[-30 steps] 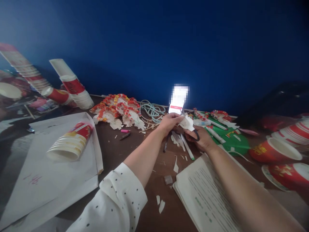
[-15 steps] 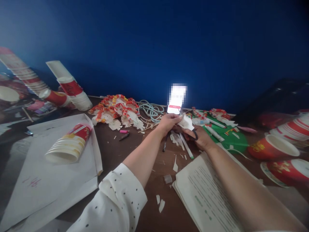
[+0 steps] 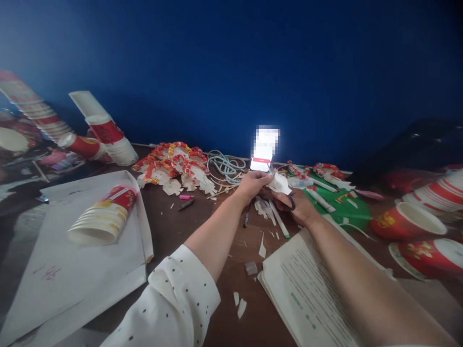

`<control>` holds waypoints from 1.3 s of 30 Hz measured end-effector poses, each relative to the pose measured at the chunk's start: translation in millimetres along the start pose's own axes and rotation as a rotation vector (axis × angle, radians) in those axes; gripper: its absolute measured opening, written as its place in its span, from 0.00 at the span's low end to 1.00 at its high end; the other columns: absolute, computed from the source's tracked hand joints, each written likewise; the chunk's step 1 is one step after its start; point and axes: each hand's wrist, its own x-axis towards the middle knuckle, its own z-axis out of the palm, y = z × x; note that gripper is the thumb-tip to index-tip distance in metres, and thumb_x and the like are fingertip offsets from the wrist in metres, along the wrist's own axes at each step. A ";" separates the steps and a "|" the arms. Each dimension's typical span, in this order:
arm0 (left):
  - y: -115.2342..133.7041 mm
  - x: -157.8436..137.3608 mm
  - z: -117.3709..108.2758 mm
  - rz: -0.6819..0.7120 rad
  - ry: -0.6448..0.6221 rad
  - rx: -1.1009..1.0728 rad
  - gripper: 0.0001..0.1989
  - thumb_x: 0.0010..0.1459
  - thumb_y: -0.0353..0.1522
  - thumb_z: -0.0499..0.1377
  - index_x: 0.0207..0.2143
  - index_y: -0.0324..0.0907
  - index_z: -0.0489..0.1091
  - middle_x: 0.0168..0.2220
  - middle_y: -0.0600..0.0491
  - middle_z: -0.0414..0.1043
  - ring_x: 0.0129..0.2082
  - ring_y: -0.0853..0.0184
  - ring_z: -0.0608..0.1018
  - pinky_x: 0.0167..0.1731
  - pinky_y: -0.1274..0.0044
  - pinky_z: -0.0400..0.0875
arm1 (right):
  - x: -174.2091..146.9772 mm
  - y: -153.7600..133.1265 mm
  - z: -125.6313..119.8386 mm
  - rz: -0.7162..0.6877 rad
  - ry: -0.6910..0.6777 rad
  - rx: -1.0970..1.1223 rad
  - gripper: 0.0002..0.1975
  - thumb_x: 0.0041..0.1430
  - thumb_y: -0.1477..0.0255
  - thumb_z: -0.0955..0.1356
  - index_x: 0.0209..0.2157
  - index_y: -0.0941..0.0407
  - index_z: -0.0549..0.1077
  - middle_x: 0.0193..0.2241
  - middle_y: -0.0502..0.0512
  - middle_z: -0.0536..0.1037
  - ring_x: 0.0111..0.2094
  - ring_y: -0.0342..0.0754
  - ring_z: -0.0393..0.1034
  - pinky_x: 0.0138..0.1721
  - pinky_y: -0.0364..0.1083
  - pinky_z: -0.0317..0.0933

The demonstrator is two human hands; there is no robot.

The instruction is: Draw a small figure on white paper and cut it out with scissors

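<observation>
Out over the middle of the brown table, my left hand is closed on a small piece of white paper. My right hand is closed around the dark handle of a pair of scissors. The scissor blades lie against the paper and are partly hidden by it and by my left fingers. Just behind my hands stands a lit phone, its screen partly blurred. Paper scraps and a white marker lie under the hands.
To the left, a white board bears nested paper cups. Red-and-yellow paper garlands and a pale cord lie along the blue wall. Printed sheets, a green disc and red cups are at the right.
The white paper between my hands has shifted and turned slightly. Both hands stay in almost the same place, and the things on the table look unchanged.
</observation>
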 end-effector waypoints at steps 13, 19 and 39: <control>4.3 -3.7 1.7 -0.019 -0.002 -0.019 0.13 0.51 0.36 0.67 0.24 0.39 0.69 0.19 0.57 0.66 0.19 0.76 0.68 0.22 0.81 0.61 | 4.6 11.8 -2.8 -0.049 -0.011 -0.018 0.24 0.48 0.47 0.70 0.18 0.53 0.67 0.15 0.51 0.67 0.20 0.45 0.58 0.21 0.46 0.52; 2.7 -1.7 0.3 -0.021 -0.007 -0.039 0.13 0.49 0.37 0.68 0.25 0.38 0.69 0.21 0.57 0.67 0.20 0.76 0.69 0.22 0.82 0.62 | 5.5 14.1 -2.2 -0.055 -0.003 0.082 0.23 0.48 0.51 0.72 0.17 0.53 0.67 0.14 0.50 0.67 0.18 0.44 0.57 0.21 0.47 0.48; 6.7 -0.5 -0.6 -0.038 0.035 -0.218 0.11 0.47 0.31 0.69 0.26 0.37 0.68 0.24 0.57 0.70 0.24 0.76 0.71 0.31 0.81 0.67 | 4.2 3.0 0.2 -0.021 0.135 -0.006 0.21 0.47 0.50 0.72 0.24 0.54 0.72 0.15 0.49 0.68 0.19 0.45 0.62 0.21 0.46 0.53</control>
